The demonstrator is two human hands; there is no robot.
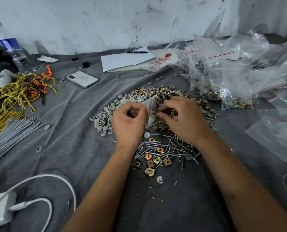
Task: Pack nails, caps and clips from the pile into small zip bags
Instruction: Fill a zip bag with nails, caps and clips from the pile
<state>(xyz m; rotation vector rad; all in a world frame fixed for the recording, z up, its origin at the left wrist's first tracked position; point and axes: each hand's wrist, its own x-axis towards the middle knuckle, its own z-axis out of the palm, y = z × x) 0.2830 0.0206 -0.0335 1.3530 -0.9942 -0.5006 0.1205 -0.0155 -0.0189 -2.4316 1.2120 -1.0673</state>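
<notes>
At the left edge, bundles of yellow and grey cable ties point(8, 128) are laid on the grey cloth point(69, 148), with a white phone point(82, 79) behind them. Over the pile of grey caps point(104, 118), nails point(157, 146) and square clips point(150, 162), a small clear zip bag point(150, 113) is pinched at one side by the left hand point(128, 122) and at its mouth by the curled fingers of the right hand point(183, 118). Should the mouth be let sag or be only partly pressed shut, the contents could be spilled back into the pile; filled bags point(223, 84) are heaped at the right.
</notes>
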